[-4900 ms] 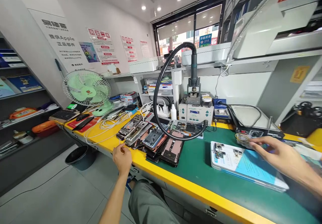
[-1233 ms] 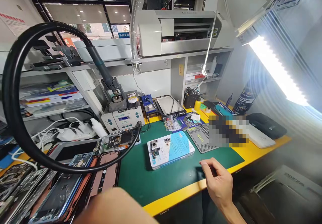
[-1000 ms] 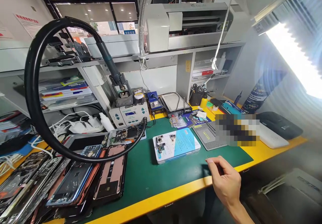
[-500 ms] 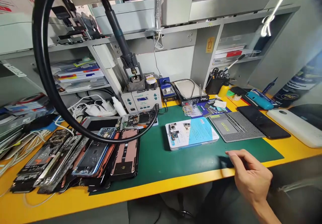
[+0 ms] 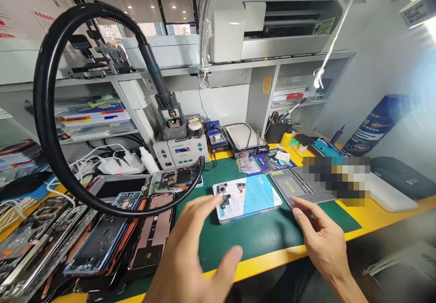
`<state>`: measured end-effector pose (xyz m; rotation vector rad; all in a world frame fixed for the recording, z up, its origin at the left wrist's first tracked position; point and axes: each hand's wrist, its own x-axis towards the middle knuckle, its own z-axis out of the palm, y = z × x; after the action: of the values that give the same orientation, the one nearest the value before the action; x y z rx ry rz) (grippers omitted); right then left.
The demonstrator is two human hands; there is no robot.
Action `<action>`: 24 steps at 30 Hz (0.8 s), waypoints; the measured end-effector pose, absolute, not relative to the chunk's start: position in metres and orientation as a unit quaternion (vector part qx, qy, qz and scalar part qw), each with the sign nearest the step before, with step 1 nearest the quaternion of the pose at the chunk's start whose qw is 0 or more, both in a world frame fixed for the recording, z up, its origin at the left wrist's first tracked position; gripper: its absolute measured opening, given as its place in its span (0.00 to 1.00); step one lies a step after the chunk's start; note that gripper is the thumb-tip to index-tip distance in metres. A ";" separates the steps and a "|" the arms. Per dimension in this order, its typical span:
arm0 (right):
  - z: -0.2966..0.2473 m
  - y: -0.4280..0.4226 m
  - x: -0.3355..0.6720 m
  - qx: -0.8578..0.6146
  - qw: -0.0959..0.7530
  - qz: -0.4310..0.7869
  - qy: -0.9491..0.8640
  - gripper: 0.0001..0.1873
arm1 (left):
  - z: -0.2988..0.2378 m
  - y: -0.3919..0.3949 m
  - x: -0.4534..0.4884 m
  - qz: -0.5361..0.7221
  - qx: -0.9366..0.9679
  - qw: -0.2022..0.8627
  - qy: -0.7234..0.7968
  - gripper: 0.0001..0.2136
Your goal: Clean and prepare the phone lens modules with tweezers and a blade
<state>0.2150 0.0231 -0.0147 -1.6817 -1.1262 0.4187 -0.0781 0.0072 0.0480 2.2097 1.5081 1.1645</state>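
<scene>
My left hand (image 5: 190, 253) is in the foreground with thumb and fingers spread, holding nothing. Its fingertips hover close to the left side of a flat white-and-blue case (image 5: 254, 198) on the green mat. Several small camera modules (image 5: 224, 195) lie on top of that case, at its left. To the right of the case, my right hand (image 5: 322, 235) hangs over the mat's front edge, its fingers loosely curled and the thumb slightly apart from the index finger. I see nothing held in it. Neither hand clearly touches the case.
Phone shells and frames (image 5: 105, 239) are piled at the left. A hot air station (image 5: 180, 151) stands behind, its black hose (image 5: 44, 126) looping across the left. A perforated metal plate (image 5: 282, 185) with tweezers (image 5: 301, 180) lies right of the case. One patch at right is pixelated.
My left hand has come into view, open, beside the case. The right hand has moved left in the picture, its thumb and index finger parting. The view has tilted up.
</scene>
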 end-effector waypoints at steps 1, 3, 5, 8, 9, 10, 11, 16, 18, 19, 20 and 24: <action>-0.013 0.028 0.215 -0.700 0.503 0.187 -0.471 0.26 | 0.048 0.025 -0.073 0.327 0.779 0.150 0.514 0.35; -0.013 0.037 0.213 -0.701 0.482 0.210 -0.481 0.31 | 0.047 0.055 -0.065 0.235 0.785 0.200 0.537 0.42; -0.014 0.043 0.210 -0.708 0.463 0.225 -0.483 0.32 | 0.043 0.076 -0.063 0.173 0.781 0.238 0.550 0.47; -0.018 0.048 0.205 -0.719 0.452 0.246 -0.468 0.33 | 0.039 0.089 -0.064 0.154 0.788 0.256 0.538 0.48; -0.019 0.048 0.204 -0.720 0.454 0.250 -0.461 0.32 | 0.038 0.090 -0.065 0.158 0.791 0.255 0.534 0.47; -0.020 0.048 0.204 -0.722 0.458 0.250 -0.455 0.31 | 0.038 0.090 -0.066 0.162 0.792 0.252 0.532 0.46; -0.021 0.047 0.203 -0.723 0.462 0.248 -0.450 0.31 | 0.037 0.090 -0.066 0.165 0.792 0.252 0.531 0.46; -0.024 0.044 0.203 -0.735 0.470 0.239 -0.427 0.28 | 0.033 0.083 -0.070 0.170 0.788 0.266 0.529 0.47; -0.022 0.043 0.203 -0.745 0.465 0.235 -0.418 0.28 | 0.029 0.078 -0.071 0.181 0.784 0.264 0.532 0.46; -0.022 0.042 0.202 -0.748 0.462 0.232 -0.416 0.28 | 0.027 0.074 -0.071 0.198 0.784 0.251 0.532 0.42; -0.021 0.042 0.202 -0.749 0.461 0.229 -0.417 0.27 | 0.024 0.070 -0.072 0.222 0.788 0.227 0.528 0.37; -0.021 0.039 0.201 -0.741 0.469 0.218 -0.428 0.25 | 0.014 0.053 -0.073 0.336 0.817 0.087 0.461 0.15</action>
<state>0.2005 0.0395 -0.0209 -1.8182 -1.0499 0.5336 -0.0726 0.0530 0.0135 2.4322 1.3729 1.0022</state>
